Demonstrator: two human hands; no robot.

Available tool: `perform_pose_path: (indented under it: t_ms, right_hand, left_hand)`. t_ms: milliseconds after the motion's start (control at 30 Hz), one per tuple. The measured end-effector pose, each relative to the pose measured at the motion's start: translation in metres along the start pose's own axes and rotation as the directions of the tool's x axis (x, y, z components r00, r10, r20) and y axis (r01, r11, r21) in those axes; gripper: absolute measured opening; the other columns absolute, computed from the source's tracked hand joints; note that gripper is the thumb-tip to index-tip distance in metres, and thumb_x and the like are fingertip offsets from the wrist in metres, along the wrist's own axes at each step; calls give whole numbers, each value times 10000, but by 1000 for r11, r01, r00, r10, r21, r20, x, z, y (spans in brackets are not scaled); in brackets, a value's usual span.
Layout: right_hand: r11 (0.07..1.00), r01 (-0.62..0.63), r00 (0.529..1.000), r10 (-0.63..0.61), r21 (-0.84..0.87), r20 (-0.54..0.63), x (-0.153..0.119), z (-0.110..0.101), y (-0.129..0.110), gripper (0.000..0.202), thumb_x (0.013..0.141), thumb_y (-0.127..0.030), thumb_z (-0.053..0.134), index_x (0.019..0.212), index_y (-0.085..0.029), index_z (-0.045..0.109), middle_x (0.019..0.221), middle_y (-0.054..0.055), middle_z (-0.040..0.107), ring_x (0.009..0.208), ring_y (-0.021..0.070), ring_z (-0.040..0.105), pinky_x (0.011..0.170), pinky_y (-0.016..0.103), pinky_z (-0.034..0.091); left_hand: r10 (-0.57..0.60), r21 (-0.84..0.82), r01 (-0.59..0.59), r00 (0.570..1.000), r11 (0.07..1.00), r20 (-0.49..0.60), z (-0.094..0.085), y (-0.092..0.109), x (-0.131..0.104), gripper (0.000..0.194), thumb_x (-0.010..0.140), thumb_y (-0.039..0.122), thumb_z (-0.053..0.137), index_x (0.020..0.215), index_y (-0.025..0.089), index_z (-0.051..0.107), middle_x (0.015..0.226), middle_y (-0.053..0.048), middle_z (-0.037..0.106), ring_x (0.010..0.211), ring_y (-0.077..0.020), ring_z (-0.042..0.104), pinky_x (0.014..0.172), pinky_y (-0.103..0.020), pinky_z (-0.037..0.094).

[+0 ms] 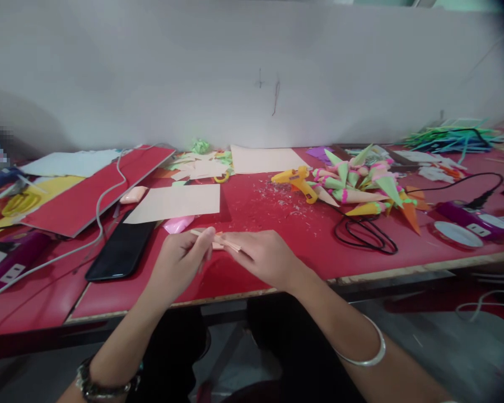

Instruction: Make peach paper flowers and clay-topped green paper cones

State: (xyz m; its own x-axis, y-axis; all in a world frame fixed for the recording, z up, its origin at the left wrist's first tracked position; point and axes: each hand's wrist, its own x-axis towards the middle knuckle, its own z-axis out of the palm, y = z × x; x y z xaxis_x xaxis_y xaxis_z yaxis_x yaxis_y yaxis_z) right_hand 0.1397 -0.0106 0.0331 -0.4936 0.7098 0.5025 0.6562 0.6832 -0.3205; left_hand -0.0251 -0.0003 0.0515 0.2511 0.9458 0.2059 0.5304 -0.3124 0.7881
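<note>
A narrow cream piece of folded paper (pixel 227 242) is held between both my hands, above the red table near its front edge. My left hand (pixel 185 252) pinches its left end, with the thumb on top. My right hand (pixel 265 252) has its fingers closed around the other end and partly covers it. Just beyond my hands lie a flat cream paper sheet (pixel 180 202) and a small pink piece (pixel 178 224). The black phone (pixel 124 246) rests left of my left hand.
A yellow glue gun (pixel 296 180) lies beyond my right hand, its black cord (pixel 365 240) coiled nearby. Colourful paper cones (pixel 357 182) are piled right of it. A red board (pixel 96 190) and white cable (pixel 98 218) lie left. Purple power strips (pixel 466 215) sit right, beside a white dish (pixel 457 234).
</note>
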Motion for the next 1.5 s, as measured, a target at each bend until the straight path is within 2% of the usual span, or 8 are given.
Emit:
perform_pose_path:
  t_ms: [133, 267, 433, 633, 967, 1200, 1333, 1500]
  right_hand:
    - [918, 88, 992, -117, -387, -51, 1, 0, -3, 346, 917, -217, 266, 922, -147, 605, 629, 26, 637, 522, 104, 537, 492, 234, 302]
    - [890, 95, 991, -126, -447, -41, 1, 0, -8, 359, 923, -185, 231, 937, -138, 587, 619, 30, 612, 534, 109, 524, 510, 249, 292]
    - [987, -132, 988, 124, 95, 92, 2, -4, -5, 324, 915, -292, 288, 852, -162, 578, 662, 2, 596, 581, 87, 515, 553, 196, 327]
    - [780, -246, 956, 96, 575, 278, 4, -15, -1, 316, 901, -290, 305, 775, -136, 550, 550, -53, 412, 479, 51, 375, 492, 154, 313]
    - [996, -93, 991, 91, 17, 103, 1, 2, -5, 280, 897, -271, 336, 888, -145, 586, 702, 18, 638, 552, 89, 526, 501, 210, 269]
    - [890, 109, 991, -133, -443, -24, 2, 3, -7, 364, 923, -179, 227, 872, -133, 584, 609, 21, 613, 535, 106, 528, 516, 265, 263]
    - [907, 52, 999, -54, -418, 8, 2, 3, -5, 360, 927, -244, 240, 874, -151, 584, 621, 21, 623, 524, 117, 533, 506, 264, 253]
    - [997, -81, 990, 79, 16, 120, 2, -2, 1, 321, 923, -315, 279, 919, -192, 575, 727, -7, 648, 618, 94, 568, 521, 206, 280]
  left_hand:
    - [-197, -156, 205, 978, 966, 67, 4, 0, 1, 484, 823, 396, 369, 390, 181, 393, 269, 34, 378, 297, -73, 359, 386, -197, 302]
    - [-279, -277, 303, 952, 912, 123, 6, 0, 2, 506, 827, 422, 337, 381, 187, 377, 238, 35, 343, 268, -76, 327, 354, -198, 276]
    - [-72, -122, 80, 995, 989, 74, 2, -2, 2, 345, 806, 362, 412, 542, 169, 522, 430, 25, 516, 409, -79, 458, 456, -185, 361]
    - [157, 2, -157, 984, 988, 82, -8, -6, 4, 243, 788, 307, 427, 627, 162, 537, 516, 32, 514, 444, -78, 446, 456, -193, 340]
    - [-32, -15, 33, 999, 999, 30, -5, -4, 3, 371, 798, 340, 419, 468, 175, 455, 349, 53, 404, 347, -67, 363, 404, -192, 285]
    - [-262, -302, 285, 958, 910, 116, 4, -9, 4, 436, 799, 383, 414, 412, 183, 389, 254, 52, 340, 277, -68, 344, 356, -184, 267]
    - [-250, -276, 263, 965, 925, 82, 7, -9, 3, 423, 811, 372, 390, 433, 183, 404, 265, 48, 371, 303, -80, 396, 400, -187, 322]
    - [37, -21, -35, 998, 999, 58, -3, -10, 3, 340, 807, 338, 400, 537, 167, 516, 438, 30, 513, 419, -85, 468, 475, -194, 350]
